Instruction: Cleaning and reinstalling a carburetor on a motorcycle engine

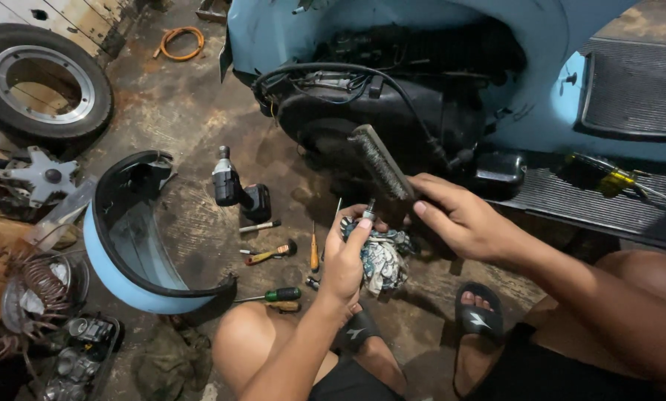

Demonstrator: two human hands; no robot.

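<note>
a wire brush (381,163) is held in the right hand (463,219), above a rag-wrapped part (381,256) gripped in the left hand (345,260). behind both, a scooter (437,82) is parked. screwdrivers (273,252) and a power drill (236,189) are laid on the floor (192,111) to the left (a curved body panel (132,252) further left), a wheel (39,82) at far left.

On the floor: 1 tyre (43,82), 1 cordless drill (238,189), 4 screwdrivers, 1 blue side panel (136,245); 1 wire brush (381,162), 1 rag (381,260).
</note>
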